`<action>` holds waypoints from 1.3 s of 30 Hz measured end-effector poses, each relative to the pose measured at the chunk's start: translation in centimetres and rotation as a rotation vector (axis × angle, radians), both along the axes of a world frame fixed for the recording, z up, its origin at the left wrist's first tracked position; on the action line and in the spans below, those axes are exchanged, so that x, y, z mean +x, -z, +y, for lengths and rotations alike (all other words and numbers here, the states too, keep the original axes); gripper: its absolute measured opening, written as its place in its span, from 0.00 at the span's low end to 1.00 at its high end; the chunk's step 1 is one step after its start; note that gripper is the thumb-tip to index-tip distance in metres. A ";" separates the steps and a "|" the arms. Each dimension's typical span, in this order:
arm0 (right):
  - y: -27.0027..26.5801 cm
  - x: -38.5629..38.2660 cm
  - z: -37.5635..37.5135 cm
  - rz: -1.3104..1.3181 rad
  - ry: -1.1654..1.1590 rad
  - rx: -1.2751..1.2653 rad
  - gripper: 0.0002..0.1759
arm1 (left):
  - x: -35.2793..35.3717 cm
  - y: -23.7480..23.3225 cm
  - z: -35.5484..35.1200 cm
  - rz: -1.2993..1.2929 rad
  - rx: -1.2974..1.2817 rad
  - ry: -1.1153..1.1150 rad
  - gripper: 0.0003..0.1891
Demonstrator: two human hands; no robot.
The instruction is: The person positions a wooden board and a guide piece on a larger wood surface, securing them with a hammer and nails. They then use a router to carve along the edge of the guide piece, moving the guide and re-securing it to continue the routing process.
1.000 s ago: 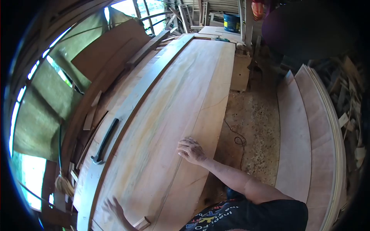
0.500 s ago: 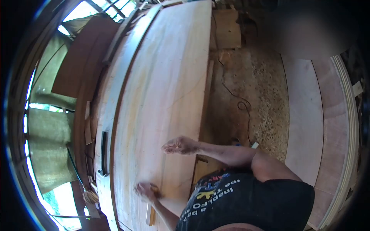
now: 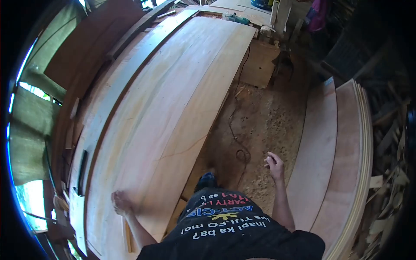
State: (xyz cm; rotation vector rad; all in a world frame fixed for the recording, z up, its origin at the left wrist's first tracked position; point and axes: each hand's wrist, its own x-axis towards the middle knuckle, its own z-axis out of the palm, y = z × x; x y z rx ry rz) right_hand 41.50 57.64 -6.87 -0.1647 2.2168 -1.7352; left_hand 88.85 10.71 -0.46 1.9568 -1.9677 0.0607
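Note:
My left hand [image 3: 122,203] is over the near left part of a large plywood sheet [image 3: 173,104] on the workbench. Its fingers are blurred, so whether they grip anything is hidden. Under that wrist lies a narrow wooden strip [image 3: 128,237]. My right hand [image 3: 275,167] hangs over the floor to the right of the sheet, fingers loosely bent and apart, with nothing in them. A long straight board [image 3: 115,93] runs along the left side of the sheet. By its near part is a dark bar-shaped tool [image 3: 81,173].
Stacked curved plywood panels [image 3: 342,147] stand on the right, with scrap wood [image 3: 390,173] beyond. A cable [image 3: 234,130] loops across the dusty floor [image 3: 273,125]. At the far end of the sheet sits a green power tool [image 3: 236,18]. Brown boards [image 3: 93,43] lean on the left.
My right hand has swung off the plywood sheet to the right, over the floor. The left hand stays over the sheet. The view has turned, showing more of the far end.

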 end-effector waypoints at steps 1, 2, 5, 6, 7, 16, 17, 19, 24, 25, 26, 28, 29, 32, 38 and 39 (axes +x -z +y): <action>0.9 -1.1 0.3 -0.039 0.037 -0.019 0.17 | -0.9 0.3 -0.6 -0.035 -0.040 -0.147 0.19; 1.3 -2.4 0.4 -0.074 0.079 -0.038 0.18 | -1.3 0.7 -1.7 -0.079 -0.016 -0.190 0.19; -0.1 -7.1 -2.0 -0.081 0.031 -0.055 0.19 | -5.2 2.3 -5.7 -0.115 0.036 -0.100 0.21; -0.6 -9.3 -2.9 -0.070 -0.009 -0.049 0.19 | -7.3 3.1 -7.6 -0.103 0.046 -0.041 0.22; -1.2 -11.8 -3.5 -0.044 -0.059 0.002 0.19 | -10.4 6.7 -10.7 -0.007 -0.100 0.148 0.21; -8.2 -35.1 -8.7 0.297 -0.142 0.285 0.21 | -63.0 -1.4 -1.3 -0.035 0.272 1.022 0.36; -8.7 -36.5 -9.0 0.242 -0.108 0.205 0.22 | -66.3 -1.2 0.0 -0.026 0.344 1.145 0.39; -9.1 -40.0 -10.1 0.141 -0.057 0.035 0.24 | -70.8 -1.1 3.7 -0.154 0.216 1.212 0.42; -4.8 -54.1 -14.0 0.330 -0.065 0.003 0.29 | -74.4 -1.6 5.2 -0.204 0.187 1.197 0.42; -4.3 -58.4 -15.8 0.398 -0.076 -0.029 0.29 | -74.8 -1.6 5.4 -0.205 0.179 1.188 0.42; -4.6 -61.8 -18.0 0.470 -0.081 -0.061 0.29 | -74.6 -1.5 5.9 -0.194 0.237 1.141 0.41; -6.9 -67.8 -23.2 0.461 -0.103 -0.049 0.28 | -75.9 -1.7 5.9 -0.154 0.311 1.069 0.41; -7.7 -70.9 -25.6 0.513 -0.135 -0.047 0.30 | -77.2 -2.0 6.5 -0.164 0.321 0.985 0.42; -9.2 -79.2 -32.8 0.621 -0.194 0.028 0.36 | -80.8 -2.6 7.9 -0.190 0.340 0.788 0.44; -4.6 -90.9 -45.1 0.841 -0.324 0.324 0.47 | -83.5 -3.0 7.6 -0.225 0.356 0.678 0.49; -3.3 -92.2 -46.5 0.898 -0.327 0.359 0.48 | -83.3 -3.3 7.6 -0.222 0.365 0.668 0.50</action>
